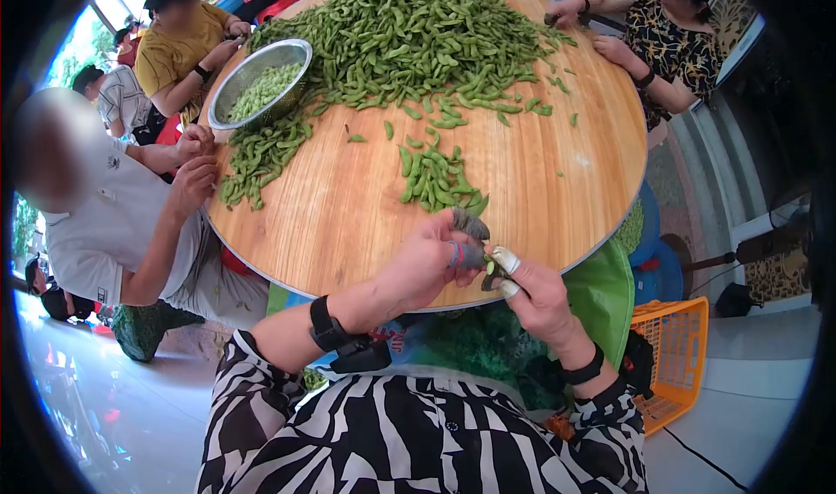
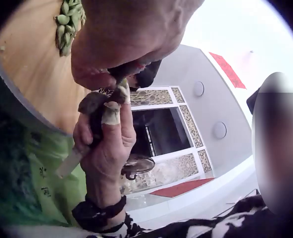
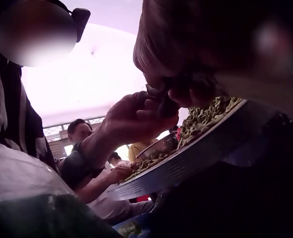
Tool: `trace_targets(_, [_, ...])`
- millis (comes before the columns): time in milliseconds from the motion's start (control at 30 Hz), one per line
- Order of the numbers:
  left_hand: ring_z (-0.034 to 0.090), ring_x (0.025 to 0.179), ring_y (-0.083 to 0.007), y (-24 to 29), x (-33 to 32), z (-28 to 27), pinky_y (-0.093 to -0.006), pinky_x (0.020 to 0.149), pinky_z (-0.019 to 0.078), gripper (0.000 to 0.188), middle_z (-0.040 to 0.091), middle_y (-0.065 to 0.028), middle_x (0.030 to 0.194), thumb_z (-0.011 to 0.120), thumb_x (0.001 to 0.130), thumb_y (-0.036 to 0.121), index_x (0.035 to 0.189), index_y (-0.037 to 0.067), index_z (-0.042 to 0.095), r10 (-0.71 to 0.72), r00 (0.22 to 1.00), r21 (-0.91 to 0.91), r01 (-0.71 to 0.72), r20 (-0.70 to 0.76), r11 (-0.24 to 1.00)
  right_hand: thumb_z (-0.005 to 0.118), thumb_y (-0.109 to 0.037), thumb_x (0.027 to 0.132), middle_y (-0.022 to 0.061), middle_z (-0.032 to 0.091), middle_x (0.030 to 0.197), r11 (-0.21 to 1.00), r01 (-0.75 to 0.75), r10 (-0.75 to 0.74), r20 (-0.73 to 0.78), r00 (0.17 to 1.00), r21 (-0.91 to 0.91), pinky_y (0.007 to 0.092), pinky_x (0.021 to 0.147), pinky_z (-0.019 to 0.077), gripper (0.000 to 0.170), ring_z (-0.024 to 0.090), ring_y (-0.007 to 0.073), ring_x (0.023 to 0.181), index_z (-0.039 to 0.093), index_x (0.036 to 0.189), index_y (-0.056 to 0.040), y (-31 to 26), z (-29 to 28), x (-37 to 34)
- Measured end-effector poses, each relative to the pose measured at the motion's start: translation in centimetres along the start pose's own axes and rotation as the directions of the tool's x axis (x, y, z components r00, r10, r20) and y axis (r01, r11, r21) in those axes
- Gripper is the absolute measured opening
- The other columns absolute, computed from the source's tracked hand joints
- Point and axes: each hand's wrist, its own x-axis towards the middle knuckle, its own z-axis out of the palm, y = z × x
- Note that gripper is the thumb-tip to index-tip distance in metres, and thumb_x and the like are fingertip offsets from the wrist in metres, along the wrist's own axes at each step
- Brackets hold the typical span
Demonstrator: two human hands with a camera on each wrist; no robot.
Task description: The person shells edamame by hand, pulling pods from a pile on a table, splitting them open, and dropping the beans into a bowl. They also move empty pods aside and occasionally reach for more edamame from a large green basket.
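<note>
Both hands meet above the near edge of the round wooden table [image 1: 331, 207]. A green pod [image 1: 490, 266] shows between the fingertips. The left hand [image 1: 427, 255], with dark coverings on its fingers, has its fingers curled at the pod's left side. From the right, the right hand [image 1: 535, 298], with pale wrappings on its fingers, pinches the pod. In the left wrist view the right hand [image 2: 107, 148] also holds something pale and long, not clearly identifiable. A small pile of pods [image 1: 435, 179] lies just beyond the left hand.
A large heap of pods [image 1: 409, 41] covers the table's far part. A metal colander [image 1: 293, 100] with shelled beans stands at the left. People sit around the table, one close at the left [image 1: 122, 224]. An orange crate [image 1: 688, 355] stands at the lower right.
</note>
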Motion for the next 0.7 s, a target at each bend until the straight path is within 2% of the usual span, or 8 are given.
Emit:
trace_targets(33, [0.057,0.064,-0.0154,-0.2,0.0,0.3,-0.0256,0.053,0.0436,0.026,0.063,-0.0086,0.086,0.059,0.082,-0.005,0.105,0.003,0.05,0.001,1.0,0.004,-0.001,0.004,1.0,0.058,0.006,0.084,0.0143,0.063,0.101,1.0,0.003,-0.003,-0.004,1.0,-0.003,0.0298,0.077,0.051,0.044,0.063,0.0199,0.086,0.053,0.128,0.0038,-0.1,0.0,-0.3])
trace_targets(100, [0.057,0.066,-0.015,-0.8,-0.2,0.8,-0.027,0.052,0.0442,0.027,0.062,-0.0077,0.086,0.058,0.082,-0.006,0.107,0.003,0.05,0.064,0.998,0.369,-0.059,-0.001,0.927,0.062,0.003,0.083,0.0132,0.063,0.098,0.987,-0.121,0.126,-0.04,0.991,0.102,0.0285,0.074,0.0509,0.043,0.063,0.0178,0.083,0.054,0.125,0.0041,-0.4,0.3,-1.2])
trace_targets(300, [0.059,0.074,-0.0139,-0.7,-1.4,1.9,-0.0265,0.061,0.0479,0.031,0.062,-0.0071,0.09,0.055,0.08,-0.007,0.11,0.003,0.05,-0.043,0.999,0.479,0.039,-0.002,0.877,0.067,-0.002,0.079,0.0077,0.062,0.075,0.975,-0.207,0.219,-0.173,0.96,0.086,0.0264,0.061,0.0483,0.03,0.059,0.0143,0.063,0.06,0.107,0.002,-0.8,0.9,-2.0])
trace_targets(367, [0.059,0.077,-0.0145,0.2,-2.7,1.7,-0.0313,0.065,0.0492,0.029,0.062,-0.006,0.091,0.054,0.079,-0.008,0.107,0.002,0.051,-0.104,0.994,0.587,0.059,0.043,0.808,0.067,-0.003,0.076,0.0086,0.057,0.069,0.967,-0.238,0.241,-0.021,0.97,0.088,0.028,0.056,0.046,0.026,0.056,0.0164,0.058,0.061,0.101,0.0019,-0.8,0.2,-2.6])
trace_targets(400, [0.059,0.072,-0.0201,-0.3,-3.7,1.0,-0.0357,0.065,0.0477,0.016,0.06,-0.0076,0.081,0.058,0.078,-0.004,0.092,-0.001,0.05,0.119,0.982,0.711,-0.186,0.144,0.678,0.068,-0.004,0.076,0.0104,0.055,0.067,0.975,-0.222,0.222,0.025,0.975,0.007,0.0311,0.053,0.0449,0.021,0.055,0.0227,0.055,0.063,0.095,0.0004,-0.9,-0.2,-2.7])
trace_targets(467, [0.06,0.074,-0.0326,4.1,-6.9,0.5,-0.0422,0.069,0.0481,0.015,0.06,-0.0126,0.08,0.06,0.076,0.003,0.088,-0.001,0.053,-0.029,0.964,0.955,-0.256,0.263,0.149,0.068,-0.005,0.076,0.0111,0.056,0.069,0.975,-0.223,0.22,0.142,0.965,0.004,0.0325,0.054,0.0458,0.021,0.057,0.0255,0.057,0.063,0.095,-0.0004,-1.1,-0.9,-2.4])
trace_targets(600, [0.058,0.076,-0.0384,7.8,-12.6,-3.1,-0.0448,0.068,0.047,0.009,0.057,-0.0179,0.081,0.061,0.076,0.008,0.081,0.001,0.055,-0.19,0.981,0.81,-0.084,-0.034,-0.58,0.068,-0.011,0.078,0.0133,0.062,0.076,0.987,-0.125,0.151,0.318,0.936,-0.101,0.0369,0.056,0.0487,0.021,0.061,0.0318,0.064,0.062,0.096,-0.0018,-0.2,-1.3,-3.3])
trace_targets(700, [0.058,0.073,-0.0368,8.9,-10.1,-5.5,-0.0444,0.067,0.0474,0.013,0.058,-0.0178,0.078,0.062,0.077,0.01,0.087,0.002,0.059,-0.026,0.981,0.884,-0.183,0.19,-0.431,0.067,-0.013,0.08,0.0144,0.062,0.078,0.989,-0.115,0.141,0.351,0.926,-0.095,0.0376,0.058,0.0492,0.022,0.061,0.0326,0.065,0.061,0.098,-0.001,-0.3,-1.1,-2.7])
